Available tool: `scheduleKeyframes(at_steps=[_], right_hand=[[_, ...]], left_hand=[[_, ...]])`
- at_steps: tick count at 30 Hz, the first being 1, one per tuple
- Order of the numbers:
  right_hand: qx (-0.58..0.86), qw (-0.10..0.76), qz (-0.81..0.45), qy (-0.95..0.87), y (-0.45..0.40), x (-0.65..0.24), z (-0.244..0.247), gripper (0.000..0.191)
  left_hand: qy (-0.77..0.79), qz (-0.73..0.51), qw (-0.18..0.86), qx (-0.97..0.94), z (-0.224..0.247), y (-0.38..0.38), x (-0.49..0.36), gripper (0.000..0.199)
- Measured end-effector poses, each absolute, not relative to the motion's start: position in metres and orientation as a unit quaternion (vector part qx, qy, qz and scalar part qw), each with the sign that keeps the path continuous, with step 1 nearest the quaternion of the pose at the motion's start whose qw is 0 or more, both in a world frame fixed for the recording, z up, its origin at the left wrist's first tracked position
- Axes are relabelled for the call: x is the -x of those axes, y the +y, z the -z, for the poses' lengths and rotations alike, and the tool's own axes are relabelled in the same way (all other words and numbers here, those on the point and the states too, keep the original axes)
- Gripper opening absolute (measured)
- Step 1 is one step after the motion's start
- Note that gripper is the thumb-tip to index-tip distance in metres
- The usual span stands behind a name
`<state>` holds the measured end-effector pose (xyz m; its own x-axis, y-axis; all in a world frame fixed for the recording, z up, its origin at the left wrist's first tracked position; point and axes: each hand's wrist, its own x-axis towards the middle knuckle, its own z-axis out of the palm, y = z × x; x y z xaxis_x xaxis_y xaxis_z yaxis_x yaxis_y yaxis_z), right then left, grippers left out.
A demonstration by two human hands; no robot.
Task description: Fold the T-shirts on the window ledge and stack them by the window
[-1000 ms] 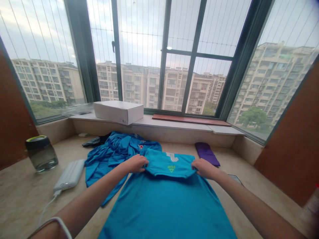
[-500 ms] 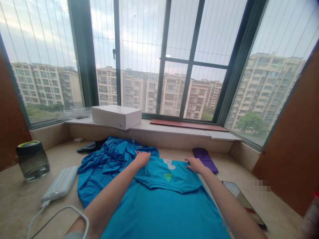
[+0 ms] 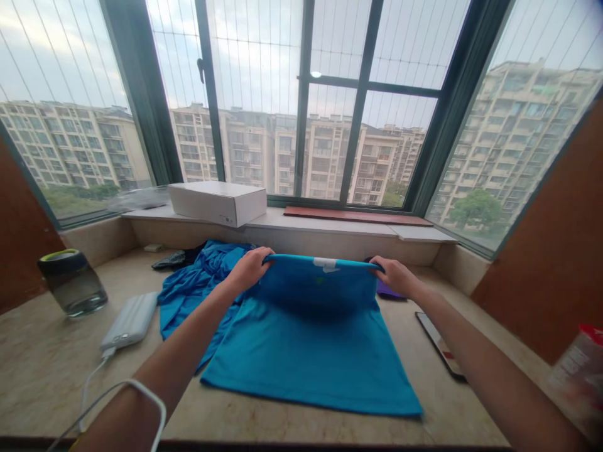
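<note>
A blue T-shirt (image 3: 311, 364) lies spread on the stone counter, its far edge lifted off the surface. My left hand (image 3: 252, 268) pinches that raised edge at its left end. Gripping the right end of the same edge is my right hand (image 3: 394, 276). The edge stretches nearly straight between both hands, with a white patch at its middle and the cloth below it in shadow. Beside my left forearm lies a crumpled blue garment (image 3: 202, 282). A folded purple cloth (image 3: 391, 292) shows partly behind the shirt, near my right hand.
On the left stand a water bottle (image 3: 74, 282) and a white power bank (image 3: 129, 321) with a cable (image 3: 141, 386) crossing my left forearm. A phone (image 3: 438, 345) lies by my right forearm. The white box (image 3: 217, 202) sits on the window ledge; a red-lidded container (image 3: 581, 364) is at far right.
Both hands have raised the shirt's far edge off the counter. The folded flap with the print now hangs from it, and the shirt's near hem has come into view.
</note>
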<state>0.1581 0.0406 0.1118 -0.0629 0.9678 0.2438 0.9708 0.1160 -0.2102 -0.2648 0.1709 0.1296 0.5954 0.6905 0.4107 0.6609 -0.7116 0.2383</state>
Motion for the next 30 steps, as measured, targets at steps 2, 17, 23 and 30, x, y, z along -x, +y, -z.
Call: scheduleKeyframes(at_steps=[2, 17, 23, 30], right_hand=[[0.628, 0.19, -0.008, -0.755, 0.008, -0.149, -0.103, 0.025], [0.517, 0.042, -0.033, -0.854, -0.14, -0.085, -0.041, 0.021], [0.555, 0.143, -0.132, -0.809, -0.142, -0.06, -0.034, 0.051], [0.549, 0.088, -0.138, -0.82, -0.111, -0.056, -0.012, 0.053]], left_hand=[[0.366, -0.232, 0.047, -0.9, -0.117, 0.14, 0.286, 0.021], [0.24, -0.108, -0.13, -0.956, -0.031, 0.011, 0.372, 0.04], [0.208, -0.134, -0.073, -0.966, -0.034, 0.014, 0.355, 0.046], [0.277, -0.119, -0.036, -0.953, 0.003, 0.041, 0.338, 0.048]])
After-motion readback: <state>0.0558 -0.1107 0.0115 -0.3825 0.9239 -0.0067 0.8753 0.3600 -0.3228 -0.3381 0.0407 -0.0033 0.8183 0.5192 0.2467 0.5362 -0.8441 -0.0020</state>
